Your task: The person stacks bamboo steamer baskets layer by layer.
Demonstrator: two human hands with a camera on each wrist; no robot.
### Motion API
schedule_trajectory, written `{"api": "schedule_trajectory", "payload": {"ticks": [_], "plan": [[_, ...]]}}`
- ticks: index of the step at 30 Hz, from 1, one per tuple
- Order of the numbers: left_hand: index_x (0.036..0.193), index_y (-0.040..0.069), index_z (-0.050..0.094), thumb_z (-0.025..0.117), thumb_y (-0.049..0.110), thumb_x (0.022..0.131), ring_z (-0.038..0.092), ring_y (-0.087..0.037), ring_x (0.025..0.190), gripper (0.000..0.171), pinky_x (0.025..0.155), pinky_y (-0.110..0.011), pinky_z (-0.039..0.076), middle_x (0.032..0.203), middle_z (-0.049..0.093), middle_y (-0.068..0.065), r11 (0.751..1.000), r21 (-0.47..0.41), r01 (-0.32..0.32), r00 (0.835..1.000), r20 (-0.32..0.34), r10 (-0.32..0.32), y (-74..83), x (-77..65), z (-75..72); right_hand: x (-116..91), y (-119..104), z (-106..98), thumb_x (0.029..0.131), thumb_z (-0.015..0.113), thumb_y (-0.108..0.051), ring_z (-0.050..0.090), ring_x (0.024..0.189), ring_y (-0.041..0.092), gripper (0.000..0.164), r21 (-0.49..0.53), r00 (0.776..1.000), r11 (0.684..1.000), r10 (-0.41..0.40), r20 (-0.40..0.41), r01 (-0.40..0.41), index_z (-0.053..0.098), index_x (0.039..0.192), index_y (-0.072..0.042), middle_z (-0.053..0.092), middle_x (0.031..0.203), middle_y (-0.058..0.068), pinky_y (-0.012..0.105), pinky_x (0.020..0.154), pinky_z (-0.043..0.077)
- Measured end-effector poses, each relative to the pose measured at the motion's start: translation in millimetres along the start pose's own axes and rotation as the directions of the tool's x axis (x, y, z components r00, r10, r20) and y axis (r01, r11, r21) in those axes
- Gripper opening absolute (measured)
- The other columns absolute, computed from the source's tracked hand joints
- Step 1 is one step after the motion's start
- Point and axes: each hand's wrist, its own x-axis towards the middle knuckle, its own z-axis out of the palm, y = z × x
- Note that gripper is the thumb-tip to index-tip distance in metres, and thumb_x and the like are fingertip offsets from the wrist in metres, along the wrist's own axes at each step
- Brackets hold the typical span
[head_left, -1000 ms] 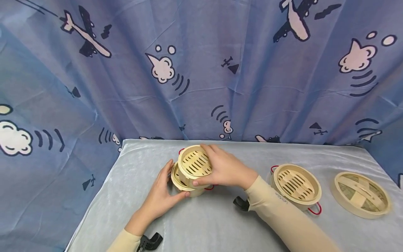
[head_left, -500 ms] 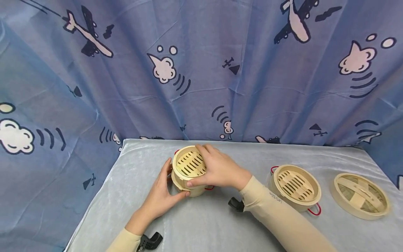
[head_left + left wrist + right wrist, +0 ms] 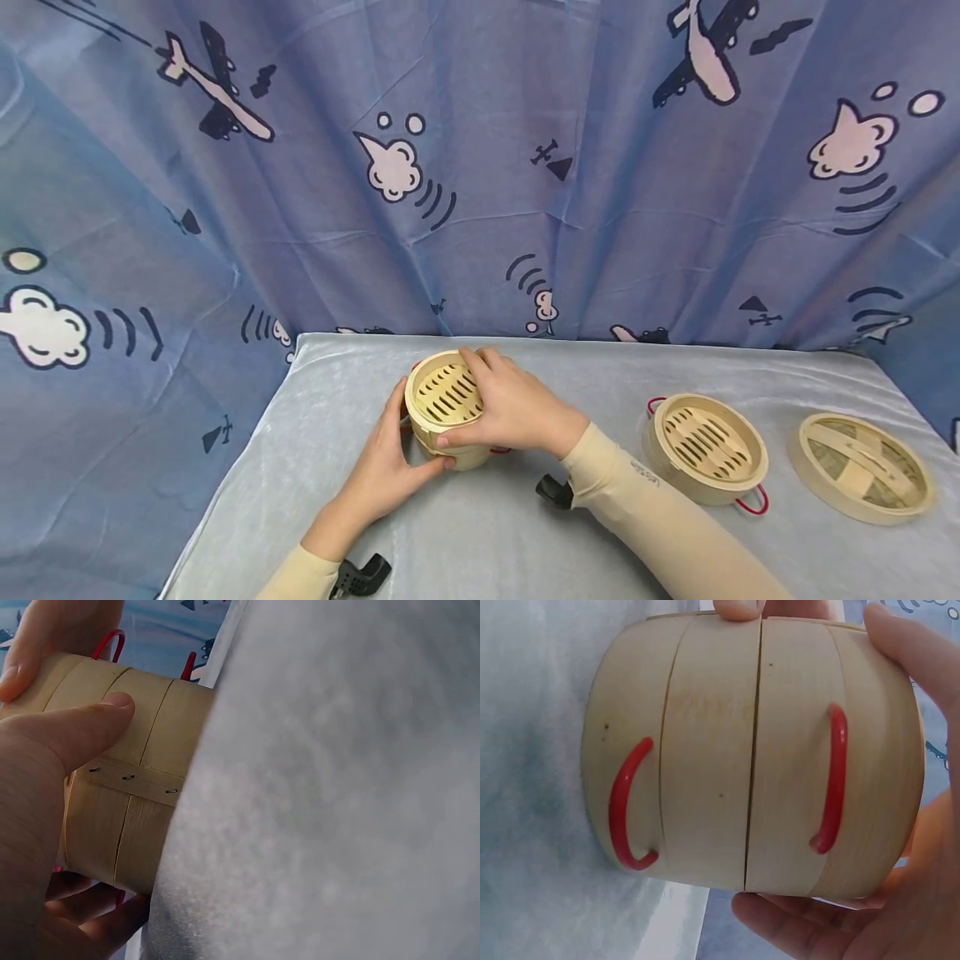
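Note:
Two round bamboo steamer baskets stand stacked at the left of the table, rims lined up in the head view. My right hand (image 3: 517, 408) grips the upper steamer basket (image 3: 442, 393), thumb at the near side and fingers over the far rim. Around the lower steamer basket (image 3: 469, 457) curls my left hand (image 3: 382, 475), its thumb (image 3: 97, 724) lying on the wall near the seam between the two. Red loop handles show on both baskets in the right wrist view, the upper handle (image 3: 836, 780) and lower handle (image 3: 621, 810) roughly in line. The palms hide parts of both walls.
Another steamer basket (image 3: 708, 446) with red handles and a slatted floor stands to the right of my right forearm. Farther right lies a round woven bamboo lid (image 3: 858, 468). A pale cloth covers the table (image 3: 487, 542); a blue patterned curtain (image 3: 480, 208) hangs behind it.
My right hand has moved left and slightly down with the upper basket, which was offset and tilted and now sits level on the lower one. The left hand has stayed in place.

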Motion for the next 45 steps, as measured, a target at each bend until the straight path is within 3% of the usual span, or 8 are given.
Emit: {"api": "schedule_trajectory", "payload": {"ticks": [16,27,39,45], "plan": [[0.177,0.021,0.008,0.099,0.033,0.084,0.047,-0.031,0.151,0.131,0.122,-0.049,0.044,0.175,0.033,-0.008,1.000,-0.018,0.000,1.000,0.016,0.000,1.6,0.1,0.5,-5.7,0.9,-1.9,0.073,0.086,-0.081,0.060,0.127,0.033,0.136,0.028,1.000,1.000,0.002,0.008,-0.002,0.031,0.172,-0.005,0.054,0.148,0.019,0.051,0.105,0.057],[0.177,0.022,0.008,0.100,0.035,0.083,0.049,-0.030,0.150,0.132,0.121,-0.048,0.046,0.177,0.030,-0.004,1.000,-0.031,0.001,1.000,0.015,0.000,1.6,0.8,1.9,-13.2,5.6,-8.6,0.080,0.079,-0.083,0.054,0.141,0.038,0.133,0.032,1.000,0.999,0.005,0.008,-0.005,0.024,0.174,-0.006,0.047,0.161,0.022,0.057,0.111,0.053],[0.177,0.017,0.007,0.099,0.034,0.085,0.046,-0.030,0.152,0.131,0.119,-0.049,0.048,0.177,0.030,-0.005,0.999,-0.041,-0.025,1.000,0.007,0.026,1.6,-0.8,2.6,-34.6,15.9,-23.2,0.088,0.068,-0.085,0.044,0.153,0.041,0.124,0.011,0.999,1.000,0.008,-0.041,-0.007,0.022,0.175,-0.009,0.038,0.170,0.022,0.060,0.118,0.047],[0.177,0.016,0.008,0.097,0.031,0.087,0.048,-0.032,0.150,0.127,0.118,-0.049,0.048,0.174,0.035,-0.010,0.999,-0.048,-0.004,1.000,-0.009,0.003,3.5,-2.6,5.1,-52.0,24.6,-29.0,0.088,0.075,-0.078,0.041,0.155,0.040,0.122,0.011,0.996,1.000,0.016,-0.089,-0.015,0.027,0.173,-0.006,0.038,0.170,0.023,0.061,0.120,0.044]]}}
